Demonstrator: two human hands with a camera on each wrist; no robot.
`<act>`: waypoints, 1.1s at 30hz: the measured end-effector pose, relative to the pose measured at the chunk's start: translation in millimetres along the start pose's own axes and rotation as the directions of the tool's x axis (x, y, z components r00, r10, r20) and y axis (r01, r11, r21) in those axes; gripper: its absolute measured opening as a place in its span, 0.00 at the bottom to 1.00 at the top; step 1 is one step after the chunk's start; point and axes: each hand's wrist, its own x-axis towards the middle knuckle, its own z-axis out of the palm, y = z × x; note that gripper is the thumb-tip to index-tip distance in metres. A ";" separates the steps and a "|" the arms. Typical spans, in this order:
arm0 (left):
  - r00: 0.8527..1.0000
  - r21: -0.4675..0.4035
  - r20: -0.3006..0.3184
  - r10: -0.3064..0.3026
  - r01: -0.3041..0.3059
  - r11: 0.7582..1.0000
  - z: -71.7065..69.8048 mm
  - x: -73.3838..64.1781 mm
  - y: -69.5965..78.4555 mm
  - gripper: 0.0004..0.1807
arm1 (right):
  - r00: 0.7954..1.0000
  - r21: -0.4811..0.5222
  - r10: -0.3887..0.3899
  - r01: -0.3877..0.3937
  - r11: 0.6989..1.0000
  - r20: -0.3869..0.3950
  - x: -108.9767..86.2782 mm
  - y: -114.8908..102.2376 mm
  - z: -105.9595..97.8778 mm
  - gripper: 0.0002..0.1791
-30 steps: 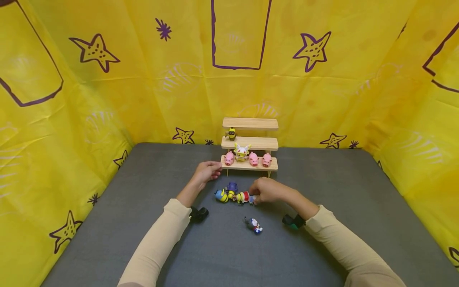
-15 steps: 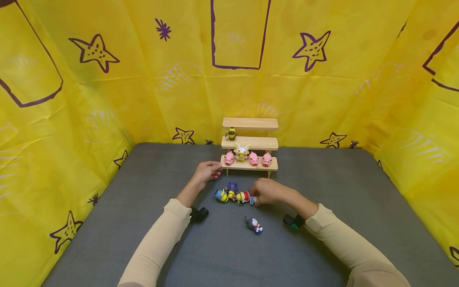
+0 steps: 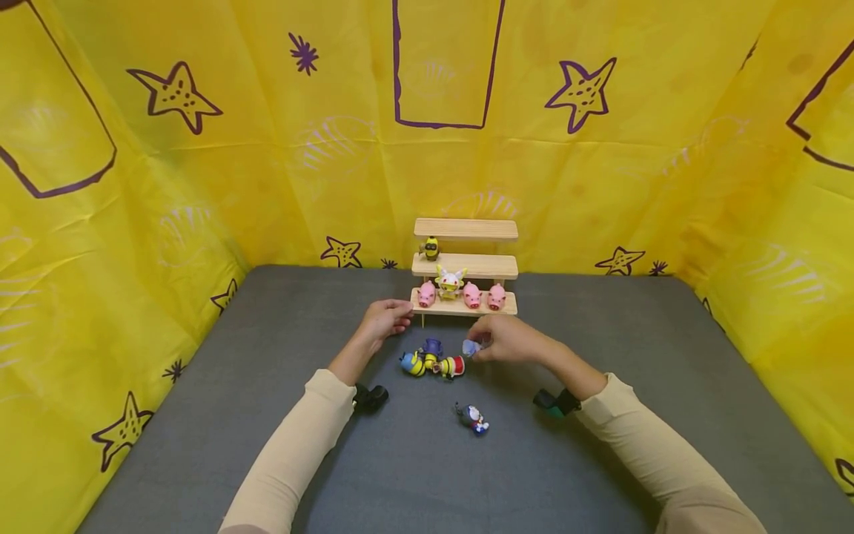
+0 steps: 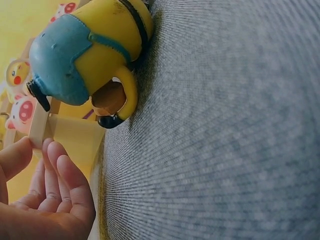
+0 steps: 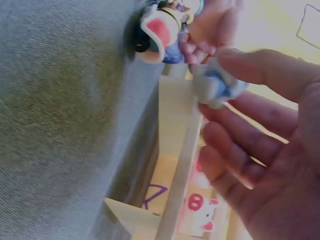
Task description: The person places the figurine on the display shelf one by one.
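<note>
Pale blue-and-white figure (image 3: 471, 348), small, rounded, smooth-looking: I've got it in the right hand (image 3: 508, 338), pinched between thumb and fingers, raised above the table, just near of the shelf's bottom tier. Right wrist view blurs it, so I can't read its details; the other fingers there are loosely bent and spread.

Left hand (image 3: 387, 319) pinches the left end of the wooden shelf (image 3: 475, 265), thumb and fingertips together on the board's corner.

Just left of the held piece I see three toys bunched on the table: red-and-yellow figure (image 3: 454, 366), lying down; purple figure (image 3: 432, 346); blue-and-yellow figure (image 3: 412, 364), glossy, egg-shaped, lying on its side with a blue cap-like top and a thin curved arm. Nearer to me, a dark-and-white figure (image 3: 473, 420) lies alone.

Shelf is pale, light-grained wood, three stepped tiers, rounded board corners. Bottom tier, left to right: round pink pig (image 3: 426, 295), white-and-yellow eared figure (image 3: 450, 282), two more pink pigs (image 3: 483, 297). Middle tier, left end: yellow figure with dark goggles (image 3: 431, 248).

Table (image 3: 400, 475) shows dark grey, ribbed woven fabric. Creased yellow cloth (image 3: 427, 178) with purple starfish outlines hangs behind and at both sides. Cream sleeves (image 3: 293, 452) on both arms.
</note>
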 end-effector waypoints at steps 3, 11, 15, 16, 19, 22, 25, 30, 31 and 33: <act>1.000 0.002 0.001 -0.001 0.001 1.000 -0.9 -1.2 0.8 0.17 | 0.996 0.049 -0.017 0.021 0.999 -0.084 4.2 -1.5 -7.1 0.12; 1.000 0.006 0.007 0.010 -0.010 1.000 -0.4 -1.9 0.7 0.17 | 0.975 0.061 -0.052 0.067 0.996 -0.214 13.5 -7.3 -28.6 0.12; 1.000 0.006 0.005 0.018 -0.018 1.000 -0.3 -2.5 1.1 0.17 | 0.966 0.066 -0.033 0.051 0.996 -0.257 16.4 -11.6 -37.4 0.13; 1.000 0.006 0.005 0.019 -0.019 1.000 -0.3 -2.5 1.0 0.17 | 0.962 0.063 -0.033 0.052 0.997 -0.271 16.9 -12.6 -39.3 0.13; 1.000 0.008 0.004 0.021 -0.021 1.000 -0.2 -2.7 0.6 0.17 | 0.951 0.058 -0.033 0.053 0.997 -0.307 19.1 -14.4 -45.4 0.13; 1.000 0.010 0.003 0.017 -0.017 1.000 -0.1 -2.2 0.0 0.17 | 0.942 0.067 -0.027 0.052 0.996 -0.334 21.9 -15.2 -52.6 0.13; 1.000 0.011 0.004 0.013 -0.013 1.000 0.0 -2.0 -0.2 0.17 | 0.931 0.063 -0.015 0.041 0.997 -0.364 26.1 -13.7 -59.4 0.13; 1.000 0.014 0.003 0.016 -0.016 1.000 -0.4 -2.3 0.2 0.17 | 0.893 0.077 0.004 0.034 0.996 -0.450 33.6 -10.5 -68.0 0.14; 1.000 0.016 0.003 0.018 -0.018 1.000 -0.2 -2.3 0.4 0.17 | 0.884 0.086 0.012 0.032 0.996 -0.467 34.8 -10.0 -69.4 0.14; 1.000 0.018 0.002 0.019 -0.020 1.000 0.0 -2.3 0.5 0.17 | 0.870 0.104 0.040 0.013 0.994 -0.491 37.0 -8.9 -71.5 0.14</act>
